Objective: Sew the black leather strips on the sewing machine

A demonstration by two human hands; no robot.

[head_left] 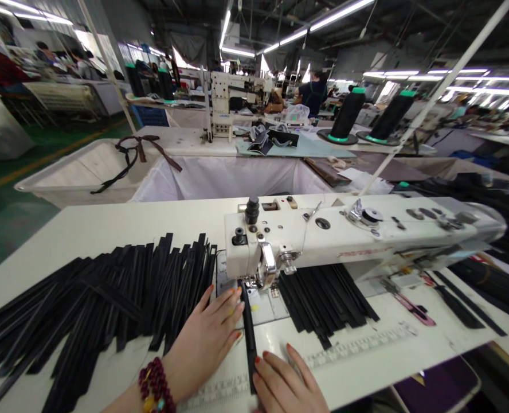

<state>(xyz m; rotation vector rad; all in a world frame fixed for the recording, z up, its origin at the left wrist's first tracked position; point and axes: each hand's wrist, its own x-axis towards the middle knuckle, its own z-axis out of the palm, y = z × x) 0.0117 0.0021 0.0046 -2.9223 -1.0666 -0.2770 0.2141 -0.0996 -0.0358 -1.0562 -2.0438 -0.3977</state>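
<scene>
A narrow black strip (249,335) runs lengthwise from under the presser foot of a white sewing machine (289,241) toward me. My left hand (209,335) lies beside it, fingers stretched out and fingertips at the strip's left edge near the foot. At the strip's near end, my right hand (286,381) has its fingertips on the strip; its thumb is mostly hidden. Left of the machine, a large heap of black strips (108,292) spreads over the white table (95,221). More black strips (327,301) lie in a row under the machine arm.
Pink-handled scissors (409,304) lie on the right, near several loose black pieces (456,307). Printed ruler markings (361,344) cross the tabletop. Beyond the table stand a cloth-lined bin (233,175), another sewing machine (224,103) and black thread cones (347,115). Other people work farther back.
</scene>
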